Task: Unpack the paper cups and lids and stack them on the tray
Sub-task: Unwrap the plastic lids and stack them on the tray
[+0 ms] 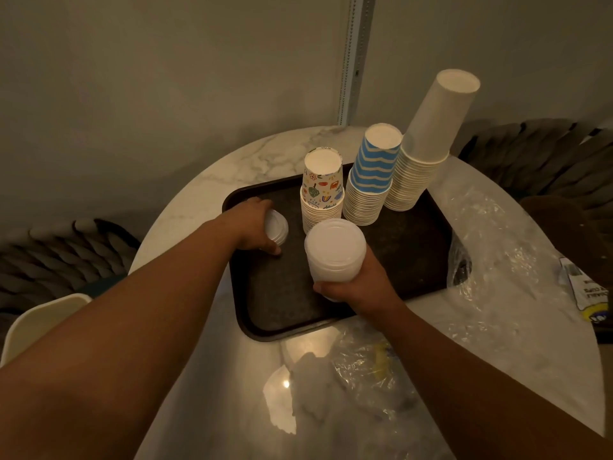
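White lids: I hold two piles of them over the tray (428, 277); that dark tray is my landmark for everything here.
Left hand: my left hand (253, 225) curls round the small lid stack (277, 227) near the tray's far left corner; my thumb looks like it touches the tray floor, so I think this pile is almost down.
Right hand: my right hand (360, 287) wraps tight round the big lid stack (335, 250) near the tray's front middle; I can't tell if its bottom sits on the tray.
Cups: the flower cups (322, 190), the blue stripy cups (371, 175) and the plain white cups (428, 141) stand upside down along the tray's back edge; the white ones look leaning.
How to do it well: set each pile flat; let go slowly; keep my arms away from the tall cups.
Wrappers: plastic wrap (491, 260) lies beside the tray's right side.
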